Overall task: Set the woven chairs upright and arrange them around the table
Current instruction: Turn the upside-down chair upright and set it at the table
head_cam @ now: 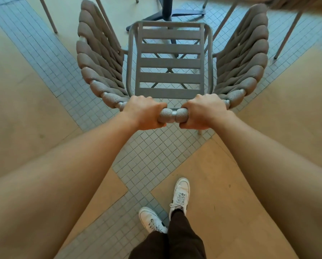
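Observation:
A grey woven chair stands upright in front of me, seen from above, with a slatted seat and thick rope wrapped around its curved back and arms. My left hand and my right hand both grip the top rail of its backrest, side by side near the middle. Beyond the chair, the dark cross-shaped base and post of the table stand at the top of the view; the tabletop is out of frame.
Thin legs of other chairs show at the top left and top right. The floor mixes small grey tiles and tan panels. My feet in white sneakers stand behind the chair.

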`<state>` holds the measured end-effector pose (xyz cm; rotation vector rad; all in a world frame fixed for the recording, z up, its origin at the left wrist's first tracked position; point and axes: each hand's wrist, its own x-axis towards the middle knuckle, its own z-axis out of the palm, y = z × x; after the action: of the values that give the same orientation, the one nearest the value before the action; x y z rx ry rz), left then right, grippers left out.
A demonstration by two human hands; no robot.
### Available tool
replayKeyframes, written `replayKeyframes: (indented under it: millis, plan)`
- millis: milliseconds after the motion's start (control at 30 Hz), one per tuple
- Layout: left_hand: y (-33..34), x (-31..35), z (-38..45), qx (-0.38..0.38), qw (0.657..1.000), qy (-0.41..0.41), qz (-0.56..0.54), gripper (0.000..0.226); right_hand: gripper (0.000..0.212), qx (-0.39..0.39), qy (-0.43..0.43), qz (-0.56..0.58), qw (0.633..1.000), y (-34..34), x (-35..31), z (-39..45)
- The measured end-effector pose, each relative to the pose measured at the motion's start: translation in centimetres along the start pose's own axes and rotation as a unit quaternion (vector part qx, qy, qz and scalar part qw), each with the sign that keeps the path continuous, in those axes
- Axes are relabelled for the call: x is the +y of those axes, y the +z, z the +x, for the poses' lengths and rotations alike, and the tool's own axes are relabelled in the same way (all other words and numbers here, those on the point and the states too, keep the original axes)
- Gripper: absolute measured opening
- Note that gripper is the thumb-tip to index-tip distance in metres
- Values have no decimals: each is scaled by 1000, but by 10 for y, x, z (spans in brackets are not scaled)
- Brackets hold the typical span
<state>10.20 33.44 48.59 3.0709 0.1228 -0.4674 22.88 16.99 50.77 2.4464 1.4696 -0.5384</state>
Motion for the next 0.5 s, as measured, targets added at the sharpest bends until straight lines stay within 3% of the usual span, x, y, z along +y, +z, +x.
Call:
replayKeyframes:
  millis: [500]
  plan:
    - [-18,-74,55,22,1000,5,18,41,51,11,-18,25,999,-34,13,81]
